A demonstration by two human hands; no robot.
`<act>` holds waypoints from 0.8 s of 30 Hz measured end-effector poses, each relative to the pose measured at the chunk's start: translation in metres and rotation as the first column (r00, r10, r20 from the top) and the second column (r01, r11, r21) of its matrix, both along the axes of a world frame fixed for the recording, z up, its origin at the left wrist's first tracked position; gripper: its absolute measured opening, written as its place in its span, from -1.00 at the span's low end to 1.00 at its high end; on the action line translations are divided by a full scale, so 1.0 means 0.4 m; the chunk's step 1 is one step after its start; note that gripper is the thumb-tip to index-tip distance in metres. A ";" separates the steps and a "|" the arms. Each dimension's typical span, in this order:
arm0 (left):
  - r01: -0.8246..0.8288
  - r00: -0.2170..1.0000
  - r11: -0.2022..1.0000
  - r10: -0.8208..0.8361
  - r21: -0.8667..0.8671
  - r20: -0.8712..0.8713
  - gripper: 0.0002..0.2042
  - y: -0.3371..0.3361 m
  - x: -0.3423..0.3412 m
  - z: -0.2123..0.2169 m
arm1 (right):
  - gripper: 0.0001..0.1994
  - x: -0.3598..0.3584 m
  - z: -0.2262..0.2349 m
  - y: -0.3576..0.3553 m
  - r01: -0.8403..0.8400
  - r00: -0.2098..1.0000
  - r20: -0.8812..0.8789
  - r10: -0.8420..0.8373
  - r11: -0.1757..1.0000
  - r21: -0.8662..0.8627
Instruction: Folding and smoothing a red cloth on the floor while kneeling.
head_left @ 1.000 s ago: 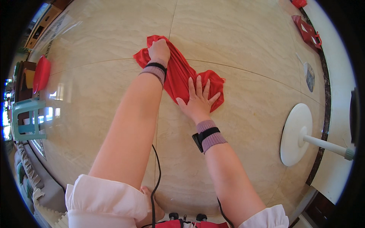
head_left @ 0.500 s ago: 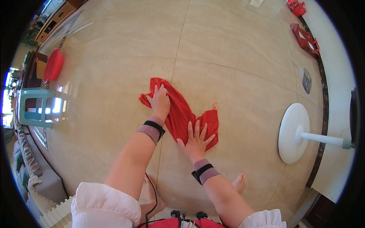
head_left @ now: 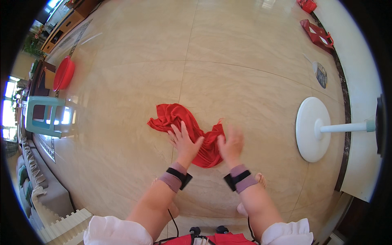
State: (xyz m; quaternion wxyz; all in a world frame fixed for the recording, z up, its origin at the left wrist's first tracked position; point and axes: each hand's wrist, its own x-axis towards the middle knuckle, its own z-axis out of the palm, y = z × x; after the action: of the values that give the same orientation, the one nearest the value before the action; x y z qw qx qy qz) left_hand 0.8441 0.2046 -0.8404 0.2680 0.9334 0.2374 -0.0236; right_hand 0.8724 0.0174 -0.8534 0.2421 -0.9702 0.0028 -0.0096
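A crumpled red cloth [head_left: 208,156] lies bunched on the beige tiled floor [head_left: 134,85] in front of me. My left hand [head_left: 185,143] is over its near left part with the fingers spread, holding nothing; whether it touches the fabric I cannot tell. At the cloth's right edge is my right hand [head_left: 232,146], slightly blurred, with the thumb apart from the fingers and nothing held. Both wrists wear purple bands with black straps.
To the right, a round white stand base [head_left: 308,134] with a pole stands near the wall. A hand fan [head_left: 321,75] and a red bag [head_left: 318,36] lie beyond it. On the left are a red basin [head_left: 64,74], a green stool [head_left: 57,116] and a grey sofa [head_left: 55,185].
Both hands have come off their earlier places on the cloth. My left hand has moved nearer me, my right one to the cloth's right side. The cloth is more bunched up.
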 end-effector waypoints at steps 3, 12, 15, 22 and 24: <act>-0.026 0.972 0.995 0.002 -0.099 -0.236 0.23 -0.058 0.009 -0.016 | -0.31 0.076 -0.089 -0.226 0.308 0.948 0.005 -0.317 0.918 -0.248; -0.058 0.952 0.912 0.172 0.405 -0.252 0.32 0.208 0.292 -0.059 | -0.21 0.036 -0.104 -0.368 0.334 0.931 0.030 -0.364 0.814 -0.474; -0.046 0.930 0.924 0.177 0.379 -0.321 0.34 0.321 0.434 -0.051 | -0.19 0.022 -0.107 -0.363 0.336 0.931 0.045 -0.361 0.804 -0.491; 0.360 0.911 0.839 -0.222 0.409 -0.347 0.33 0.272 0.794 -0.036 | -0.16 0.000 -0.087 -0.356 0.281 0.937 -0.037 -0.348 0.811 -0.513; 0.495 0.868 0.765 -0.420 0.413 -0.263 0.31 0.185 0.882 -0.052 | -0.15 0.002 -0.073 -0.348 0.271 0.934 -0.061 -0.351 0.811 -0.518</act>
State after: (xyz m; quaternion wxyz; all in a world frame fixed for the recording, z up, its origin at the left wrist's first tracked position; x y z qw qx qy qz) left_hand 1.1971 0.2785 -0.8612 0.0019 0.9945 0.0206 -0.1030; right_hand 0.8733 -0.1217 -0.8824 -0.0243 -0.9834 0.1779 0.0252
